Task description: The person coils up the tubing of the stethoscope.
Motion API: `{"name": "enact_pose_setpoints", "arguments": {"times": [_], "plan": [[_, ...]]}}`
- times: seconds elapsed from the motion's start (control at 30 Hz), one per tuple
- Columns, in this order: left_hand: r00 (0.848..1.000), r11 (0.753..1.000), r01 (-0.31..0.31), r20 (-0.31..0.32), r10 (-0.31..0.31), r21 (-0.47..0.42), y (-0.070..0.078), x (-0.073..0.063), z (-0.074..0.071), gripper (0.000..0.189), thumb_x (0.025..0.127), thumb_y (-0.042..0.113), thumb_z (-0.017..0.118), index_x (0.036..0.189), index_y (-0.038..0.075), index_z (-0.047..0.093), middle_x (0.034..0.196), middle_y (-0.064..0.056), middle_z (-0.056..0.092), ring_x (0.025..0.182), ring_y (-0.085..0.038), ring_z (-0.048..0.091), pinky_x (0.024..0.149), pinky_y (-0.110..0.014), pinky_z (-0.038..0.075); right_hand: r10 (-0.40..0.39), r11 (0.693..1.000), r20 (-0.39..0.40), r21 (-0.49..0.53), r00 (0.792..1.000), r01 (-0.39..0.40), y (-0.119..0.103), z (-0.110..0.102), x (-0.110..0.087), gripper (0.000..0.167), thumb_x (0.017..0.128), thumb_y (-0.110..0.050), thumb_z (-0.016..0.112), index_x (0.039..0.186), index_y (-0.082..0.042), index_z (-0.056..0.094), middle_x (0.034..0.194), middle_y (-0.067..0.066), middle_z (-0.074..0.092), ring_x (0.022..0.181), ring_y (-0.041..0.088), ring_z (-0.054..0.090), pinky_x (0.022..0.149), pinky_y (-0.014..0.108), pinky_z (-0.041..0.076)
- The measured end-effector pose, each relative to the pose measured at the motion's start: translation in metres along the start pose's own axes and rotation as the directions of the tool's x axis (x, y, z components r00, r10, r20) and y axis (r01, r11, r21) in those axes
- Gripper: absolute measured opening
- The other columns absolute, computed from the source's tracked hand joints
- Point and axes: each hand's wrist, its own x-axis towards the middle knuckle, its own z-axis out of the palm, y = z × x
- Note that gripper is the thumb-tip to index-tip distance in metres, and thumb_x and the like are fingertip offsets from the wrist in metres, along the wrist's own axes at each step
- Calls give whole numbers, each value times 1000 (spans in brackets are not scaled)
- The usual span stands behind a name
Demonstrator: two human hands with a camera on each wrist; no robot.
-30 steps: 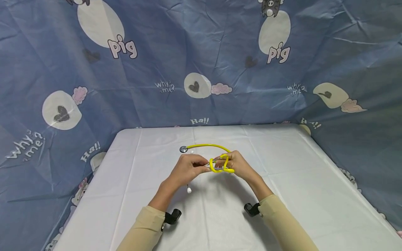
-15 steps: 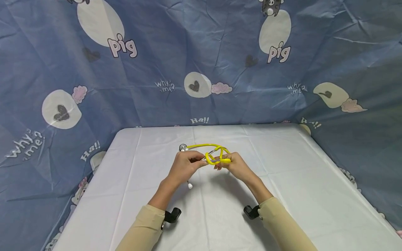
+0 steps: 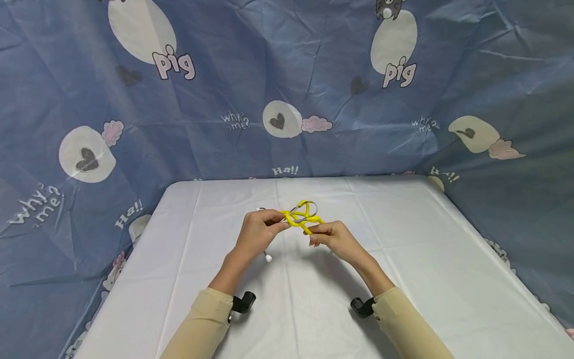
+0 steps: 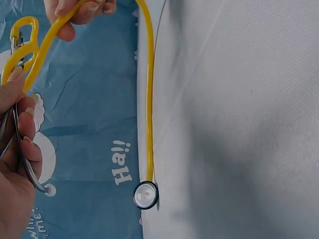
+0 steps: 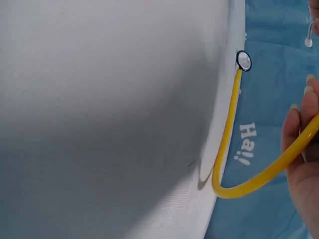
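A stethoscope with yellow tubing [image 3: 307, 220] and metal ear tubes is held between both hands above the table. My left hand [image 3: 257, 232] grips the metal ear tubes [image 4: 26, 162], and a white ear tip [image 3: 268, 258] sticks out below it. Yellow tubing loops around the metal part just beyond the left fingers. My right hand [image 3: 334, 240] pinches the tubing to the right of that loop. From there the tube [image 5: 264, 180] bends down and runs to the round chest piece [image 4: 146, 194], which hangs low by the table surface; in the head view the left hand mostly hides it.
A white cloth covers the table [image 3: 403, 259]. Behind and beside it hangs a blue printed curtain [image 3: 287, 60]. Black wrist cameras [image 3: 244, 302] sit at both beige sleeves [image 3: 202, 319].
Both hands have lifted slightly, the left one also shifting left. The right hand has moved off the looped part onto the free tubing, and the metal spring now shows above it.
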Motion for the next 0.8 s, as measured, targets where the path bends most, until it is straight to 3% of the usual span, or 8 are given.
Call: {"name": "enact_pose_setpoints", "arguments": {"times": [0.2, 0.43, 0.67, 0.8], "plan": [[1000, 999, 15, -22, -14, 35, -3, 2, -2, 14, 83, 21, 81, 96, 17, 79, 89, 2, 76, 76, -9, 69, 65, -25, 56, 3, 999, 23, -37, 1000, -2, -6, -1, -7, 27, 93, -12, 68, 117, 0, 72, 89, 17, 75, 81, 15, 65, 80, 38, 54], [999, 998, 24, -25, -22, 65, -6, 3, -3, 13, 83, 22, 82, 95, 18, 79, 87, 3, 76, 75, -8, 69, 66, -26, 56, 35, 998, 27, -53, 999, -34, -8, -1, -14, 26, 93, -11, 68, 117, -3, 73, 92, 14, 75, 84, 18, 67, 79, 38, 55], [1000, 995, 7, -27, -5, 97, -8, 3, -6, 11, 83, 24, 81, 93, 19, 79, 84, 5, 76, 74, -7, 67, 66, -27, 54, 38, 997, 37, -66, 999, -36, -16, -1, -18, 27, 89, -8, 71, 115, 0, 73, 102, 23, 73, 83, 12, 62, 72, 31, 53], [1000, 993, -5, -28, 9, 116, -7, 5, -8, 10, 83, 24, 81, 91, 20, 79, 81, 6, 75, 71, -6, 66, 65, -28, 53, 20, 997, 36, -80, 999, -17, -20, -2, -20, 26, 89, -9, 72, 114, -2, 74, 103, 19, 74, 82, 12, 61, 69, 26, 51]]}}
